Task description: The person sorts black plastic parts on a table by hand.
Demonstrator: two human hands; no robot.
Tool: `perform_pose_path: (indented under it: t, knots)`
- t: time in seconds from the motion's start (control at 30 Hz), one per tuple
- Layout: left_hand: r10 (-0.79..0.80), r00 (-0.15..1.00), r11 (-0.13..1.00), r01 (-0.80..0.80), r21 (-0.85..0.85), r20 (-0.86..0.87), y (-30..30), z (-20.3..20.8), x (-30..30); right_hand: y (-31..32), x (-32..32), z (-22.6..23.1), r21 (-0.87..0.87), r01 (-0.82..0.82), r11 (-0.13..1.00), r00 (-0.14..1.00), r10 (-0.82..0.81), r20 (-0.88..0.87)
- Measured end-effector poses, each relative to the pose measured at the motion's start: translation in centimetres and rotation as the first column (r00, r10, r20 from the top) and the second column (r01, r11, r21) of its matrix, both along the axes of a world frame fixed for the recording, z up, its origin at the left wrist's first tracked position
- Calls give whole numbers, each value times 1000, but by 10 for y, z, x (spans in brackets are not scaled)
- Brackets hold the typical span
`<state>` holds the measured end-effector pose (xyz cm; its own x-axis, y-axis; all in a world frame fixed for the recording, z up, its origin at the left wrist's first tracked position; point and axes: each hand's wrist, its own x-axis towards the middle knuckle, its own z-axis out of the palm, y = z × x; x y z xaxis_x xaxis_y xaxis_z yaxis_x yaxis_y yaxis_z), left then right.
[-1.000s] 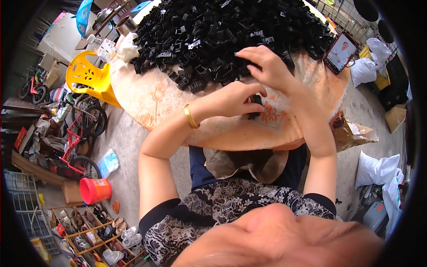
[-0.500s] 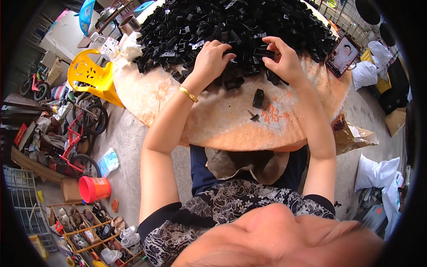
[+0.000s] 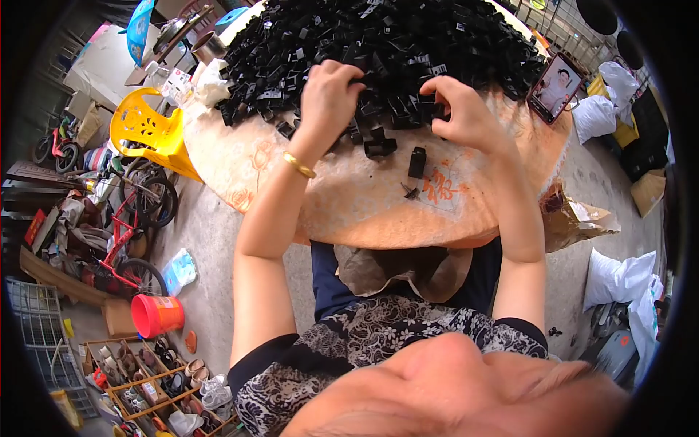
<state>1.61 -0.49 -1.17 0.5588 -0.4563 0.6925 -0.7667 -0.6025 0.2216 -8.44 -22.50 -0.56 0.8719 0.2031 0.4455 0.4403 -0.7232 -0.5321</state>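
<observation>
A large heap of small black plastic parts [image 3: 393, 44] covers the far side of the round table. My left hand [image 3: 329, 98], a gold bangle on its wrist, is at the heap's near edge. Its fingers are curled, with thumb and index tips close together; anything dark between them is lost against the heap. My right hand [image 3: 466, 116] hovers at the near right of the heap, thumb and index finger wide apart. Between the hands and me, a black block-shaped part [image 3: 417, 162], a small dark pronged piece [image 3: 410, 191] and another black part [image 3: 379, 144] lie loose on the cloth.
A patterned orange-cream tablecloth [image 3: 342, 207] covers the table. At its right edge stands a phone [image 3: 557, 89] with a lit screen. A yellow plastic chair [image 3: 149, 131] is at the left, with a red bucket [image 3: 157, 315] on the floor. White sacks [image 3: 619, 277] lie right.
My left hand has shifted left. My right hand has drawn slightly back, and its thumb and index finger have parted from the black part that was between them.
</observation>
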Motion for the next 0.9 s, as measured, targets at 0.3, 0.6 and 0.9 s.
perform_pose_path:
  t: [0.3, 0.6, 0.9]
  knots:
    - [-88, 983, 995, 95, 37, -163, 27, 5, 20, 31, -5, -15, -143, -217, 966, 973, 202, -116]
    - [283, 957, 802, -196, 564, -70, -8, -4, -14, 29, -5, -16, -262, -197, 945, 972, 152, -182]
    - [154, 985, 902, -172, 395, 78, -4, -4, -25, 30, 9, -19, 183, -47, 982, 997, 35, 68]
